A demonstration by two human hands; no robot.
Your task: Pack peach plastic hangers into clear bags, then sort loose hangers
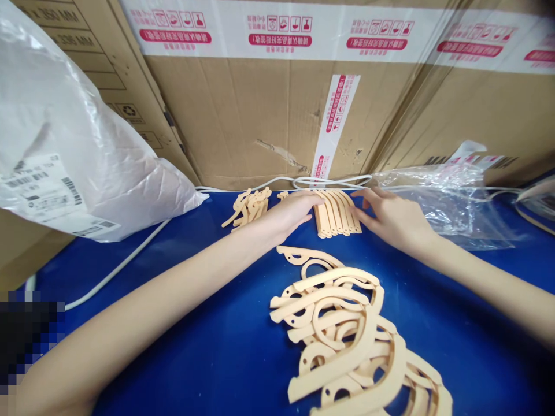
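Observation:
A neat stack of beige curved rubber strips [339, 214] lies on the blue table [208, 346] near the cardboard boxes. My left hand [289, 212] presses flat against the stack's left side, fingers stretched out. My right hand [392, 216] rests against its right side, fingers spread and touching the strips. A loose pile of beige curved cut-outs [351, 335] lies nearer to me. A smaller heap of beige offcuts [249, 207] sits left of my left hand.
Large taped cardboard boxes [269, 104] wall off the back. A white plastic bag [65, 144] with labels bulges at the left. Crumpled clear plastic [451, 202] lies at the right. A white cable [130, 254] runs along the table's back and left.

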